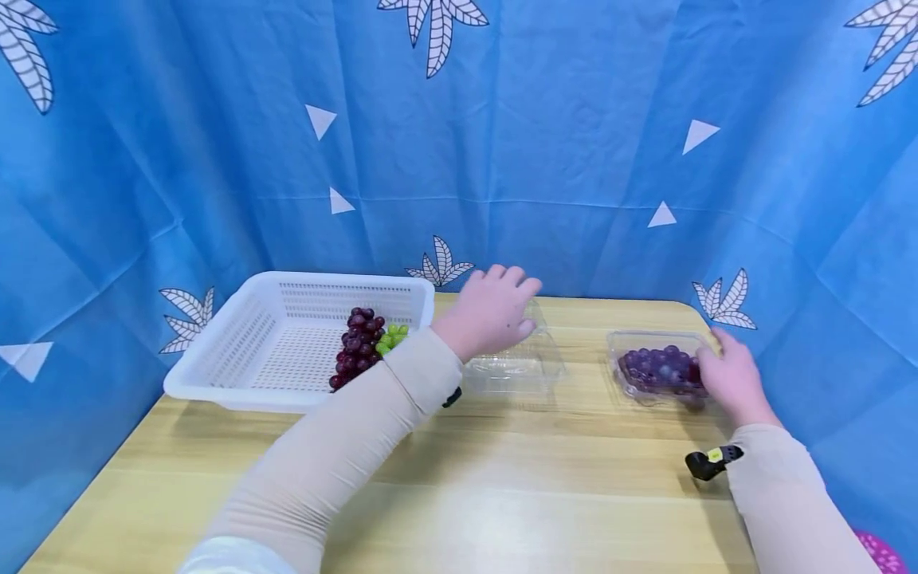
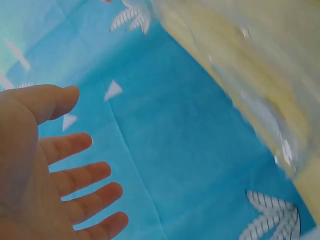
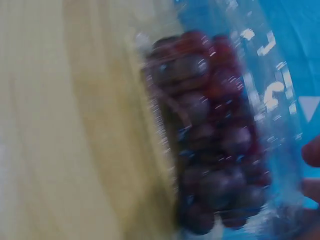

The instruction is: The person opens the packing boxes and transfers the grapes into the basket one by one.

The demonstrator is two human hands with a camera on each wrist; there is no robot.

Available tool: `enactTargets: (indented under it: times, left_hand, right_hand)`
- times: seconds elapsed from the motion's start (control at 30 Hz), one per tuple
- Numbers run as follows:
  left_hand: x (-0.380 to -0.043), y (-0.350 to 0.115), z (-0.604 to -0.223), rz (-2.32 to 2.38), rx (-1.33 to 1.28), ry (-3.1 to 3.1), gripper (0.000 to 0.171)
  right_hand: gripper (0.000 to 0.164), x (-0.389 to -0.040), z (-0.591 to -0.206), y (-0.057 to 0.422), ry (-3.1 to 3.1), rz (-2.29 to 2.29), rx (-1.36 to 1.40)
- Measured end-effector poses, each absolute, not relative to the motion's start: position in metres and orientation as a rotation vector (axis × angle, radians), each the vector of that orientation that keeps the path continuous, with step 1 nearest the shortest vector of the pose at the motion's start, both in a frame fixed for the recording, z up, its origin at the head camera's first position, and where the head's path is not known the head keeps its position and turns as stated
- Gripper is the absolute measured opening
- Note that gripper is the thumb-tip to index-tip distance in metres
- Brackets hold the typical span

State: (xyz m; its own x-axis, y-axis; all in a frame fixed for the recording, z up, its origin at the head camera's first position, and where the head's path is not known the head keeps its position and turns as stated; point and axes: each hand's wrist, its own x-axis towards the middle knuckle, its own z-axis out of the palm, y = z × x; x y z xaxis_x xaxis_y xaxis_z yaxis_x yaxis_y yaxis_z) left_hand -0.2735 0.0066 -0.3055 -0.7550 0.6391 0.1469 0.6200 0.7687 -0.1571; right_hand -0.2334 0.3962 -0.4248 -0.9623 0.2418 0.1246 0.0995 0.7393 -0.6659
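Observation:
My left hand (image 1: 491, 313) hovers with spread fingers over a clear plastic clamshell container (image 1: 512, 363) near the table's back edge. In the left wrist view its thumb and fingers (image 2: 97, 197) are apart, with nothing between them. At the right, my right hand (image 1: 739, 379) grips the right end of another clear container (image 1: 620, 343). Dark purple grapes (image 1: 660, 367) lie inside that one. The right wrist view shows these grapes (image 3: 210, 135) blurred through the plastic, with fingertips (image 3: 312, 152) at the frame's right edge.
A white perforated basket (image 1: 215, 383) stands at the left of the wooden table (image 1: 531, 494). It holds dark red grapes (image 1: 356, 343) and green grapes (image 1: 390, 338), partly behind the left sleeve. A blue patterned curtain (image 1: 574, 159) hangs around the back and sides.

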Motion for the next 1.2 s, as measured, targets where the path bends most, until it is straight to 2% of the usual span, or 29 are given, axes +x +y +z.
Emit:
enactTargets:
  times: [0.13,0.27,0.4,0.53,0.8,1.2]
  left_hand:
    - [-0.268,0.025,-0.321,0.100,-1.065,-2.756,0.058]
    - [-0.264,0.038,-0.335,0.060,-1.099,-2.776,0.057]
    - [-0.260,0.051,-0.350,0.022,-1.118,-2.804,0.063]
    - [-0.258,0.067,-0.369,0.010,-1.115,-2.813,0.076]
    - [-0.258,0.090,-0.414,0.056,-1.017,-2.930,0.094]
    - [-0.261,0.097,-0.430,-0.009,-0.965,-2.906,0.092]
  right_hand:
    - [0.057,-0.239,-0.434,0.381,-2.838,0.956,-0.151]
    - [0.055,-0.243,-0.436,0.335,-2.866,0.871,-0.080]
    - [0.054,-0.244,-0.437,0.291,-2.862,0.863,-0.080]
    - [0.055,-0.242,-0.437,0.270,-2.821,0.892,-0.124]
    - [0.062,-0.229,-0.441,0.268,-2.833,1.046,-0.122]
    - [0.091,-0.211,-0.465,0.301,-2.722,1.449,0.076]
